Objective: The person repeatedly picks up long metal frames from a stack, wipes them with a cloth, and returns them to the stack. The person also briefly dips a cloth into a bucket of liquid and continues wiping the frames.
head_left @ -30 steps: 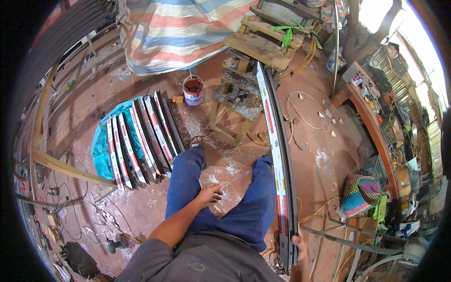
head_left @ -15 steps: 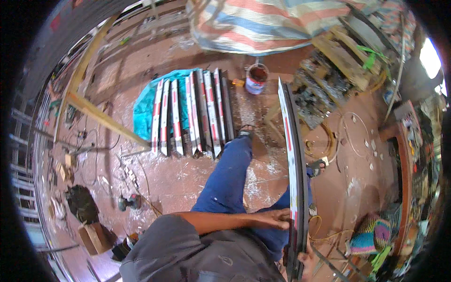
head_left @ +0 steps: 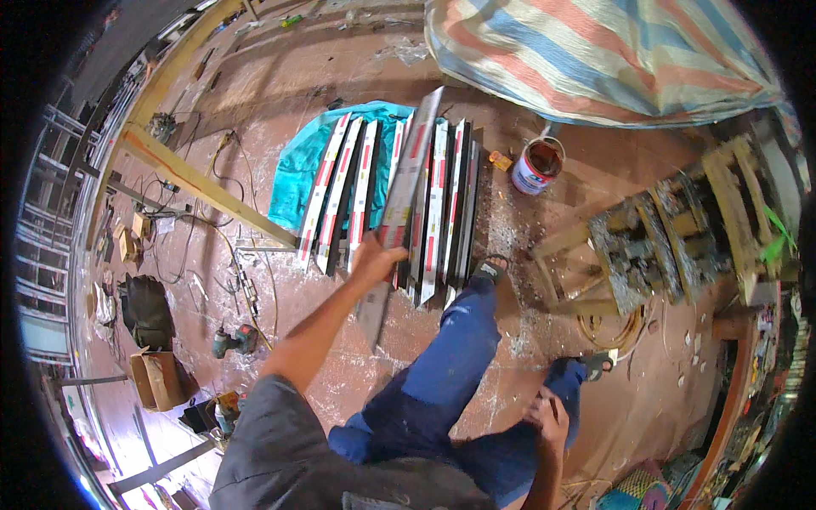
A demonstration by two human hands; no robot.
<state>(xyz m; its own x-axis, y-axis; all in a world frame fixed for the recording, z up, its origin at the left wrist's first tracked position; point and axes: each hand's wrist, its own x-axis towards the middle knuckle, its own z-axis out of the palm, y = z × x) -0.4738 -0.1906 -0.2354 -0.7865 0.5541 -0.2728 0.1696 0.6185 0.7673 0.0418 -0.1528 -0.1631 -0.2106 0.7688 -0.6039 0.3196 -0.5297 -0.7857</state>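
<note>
My left hand (head_left: 374, 259) grips a long grey metal bar (head_left: 411, 174) near its lower part. It holds the bar tilted over a row of similar lengths, so some of them are partly covered. These long bars (head_left: 324, 191), with white and red printed film along them, lie side by side, several on a teal sheet (head_left: 289, 183) and the others on the floor to its right. Beside my right knee, my right hand (head_left: 548, 415) hangs with loosely bent fingers somewhat apart; nothing shows in it.
An open paint bucket (head_left: 538, 164) stands beyond my foot, beside a small orange object (head_left: 500, 160). A stained wooden pallet-like frame (head_left: 654, 246) is at right. Left are a wooden beam (head_left: 204, 189), cables, a cordless drill (head_left: 235, 340) and a cardboard box (head_left: 160, 380). A striped tarp (head_left: 595, 59) hangs at the back.
The bar has moved from my right side leftward over the row, now in my left hand alone. My right hand has let go of it. The view has shifted.
</note>
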